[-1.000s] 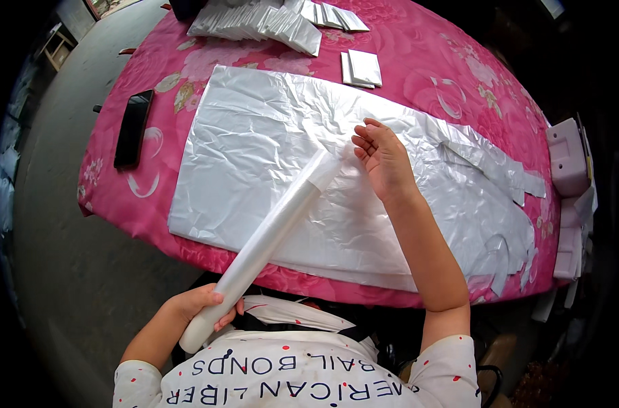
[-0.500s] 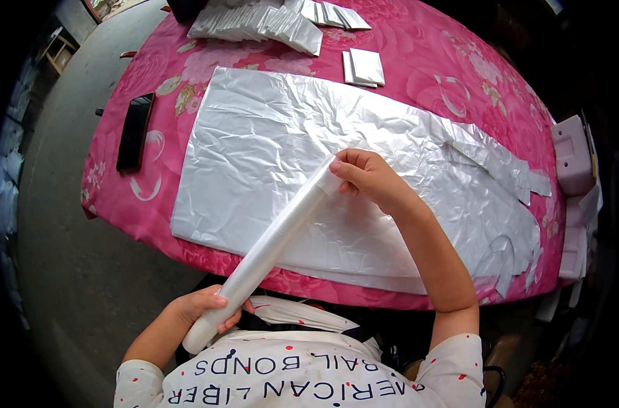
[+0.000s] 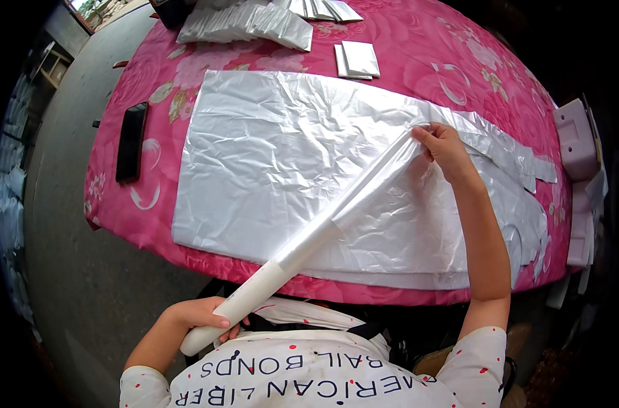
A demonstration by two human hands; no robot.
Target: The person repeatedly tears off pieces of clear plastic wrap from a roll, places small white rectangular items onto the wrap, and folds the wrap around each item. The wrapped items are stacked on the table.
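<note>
Roll (image 3: 255, 299) of thin white plastic — it slants up from the bottom left, near the person's chest, toward the middle of the counter (image 3: 452, 61). Left hand (image 3: 204, 319) is closed around the low end of the roll, fingers wrapped tight. Right hand (image 3: 445, 146) is farther up and to the right, and it pinches the loose end of the film (image 3: 381, 180) between thumb and fingers. That film stretches in a thin, see-through strip from the roll up to the right hand. Under it lies a big crinkly sheet (image 3: 275, 156), shiny and silver-white, spread flat on the pink flowered counter. A dark phone (image 3: 131, 141) lies to the left of the sheet, apart from it. At the far edge sit folded white bags (image 3: 251, 24) in a pile, and just beside them a small white stack (image 3: 357, 60). A pale box (image 3: 576, 129) stands at the right edge.
</note>
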